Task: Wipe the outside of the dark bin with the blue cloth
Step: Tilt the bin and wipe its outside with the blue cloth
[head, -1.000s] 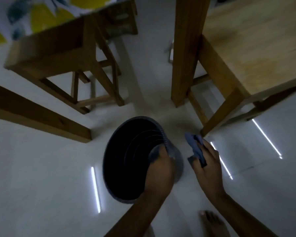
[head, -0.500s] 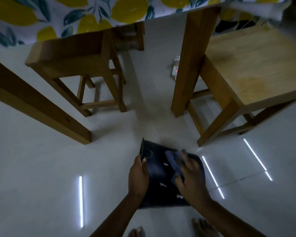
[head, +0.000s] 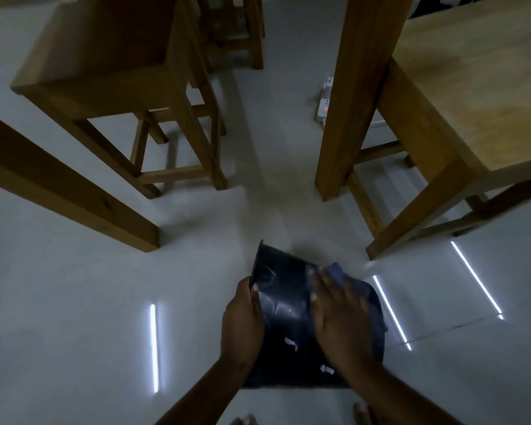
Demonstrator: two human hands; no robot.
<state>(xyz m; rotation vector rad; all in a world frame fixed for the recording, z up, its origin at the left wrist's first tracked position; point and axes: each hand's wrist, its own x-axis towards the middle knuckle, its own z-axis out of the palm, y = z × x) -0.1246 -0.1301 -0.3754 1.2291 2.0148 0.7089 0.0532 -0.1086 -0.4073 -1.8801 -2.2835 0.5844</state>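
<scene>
The dark bin (head: 285, 314) is tipped over above the pale floor, its outer wall facing me and its rim at the upper left. My left hand (head: 242, 320) grips the bin's left side near the rim. Flat on the bin's wall lies my right hand (head: 334, 314), pressing the blue cloth (head: 337, 271), which sticks out past the fingertips at the bin's upper right. Small pale marks show on the bin's lower wall.
A wooden stool (head: 129, 84) stands at the upper left and a wooden table (head: 460, 96) with a thick leg (head: 350, 118) at the upper right. A long wooden beam (head: 74, 191) runs in from the left. A white power strip (head: 324, 105) lies on the floor behind the leg. My bare toes (head: 362, 412) show at the bottom.
The bin went from standing with its mouth up to tipped on its side. My right hand brought the cloth onto its outer wall and has slid it along since.
</scene>
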